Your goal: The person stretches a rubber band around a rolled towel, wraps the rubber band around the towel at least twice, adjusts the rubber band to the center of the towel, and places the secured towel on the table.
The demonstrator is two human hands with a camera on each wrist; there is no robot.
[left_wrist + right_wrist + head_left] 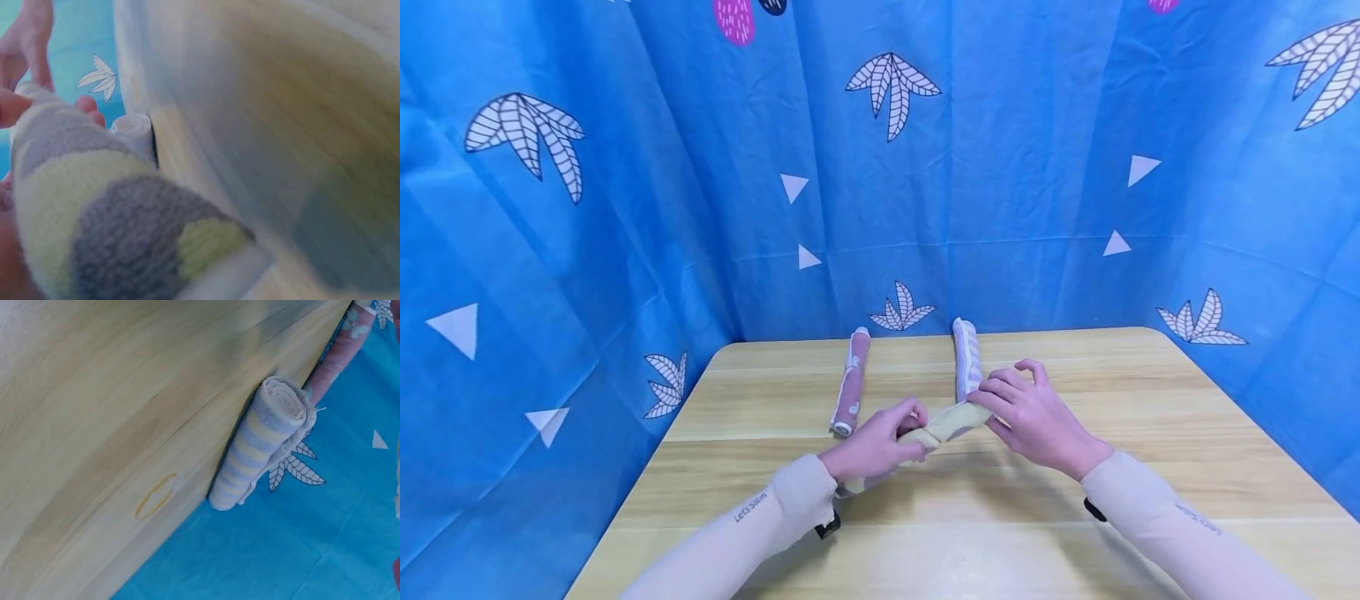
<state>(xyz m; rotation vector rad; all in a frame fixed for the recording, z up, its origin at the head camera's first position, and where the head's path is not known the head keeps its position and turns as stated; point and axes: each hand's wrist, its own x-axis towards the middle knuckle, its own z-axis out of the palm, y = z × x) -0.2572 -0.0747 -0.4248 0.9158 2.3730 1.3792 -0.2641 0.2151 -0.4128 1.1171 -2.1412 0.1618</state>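
A rolled towel (958,419) in yellow and grey slants between both hands, raised over the table with a shadow below it. My left hand (876,443) grips it around its nearer half, thumb and fingers curled about the roll. At the farther end, my right hand (1037,417) pinches the towel between thumb and fingers. Up close in the left wrist view, the towel's fuzzy surface (134,200) shows large grey patches on yellow. Just behind the right fingertips lies a striped rolled towel (967,358), its spiral end visible in the right wrist view.
A pink rolled towel (851,383) lies on the wooden table (962,550), left of the striped one. Blue curtain (880,208) encloses the table's back and sides. An orange oval mark (156,495) shows on the tabletop in the right wrist view.
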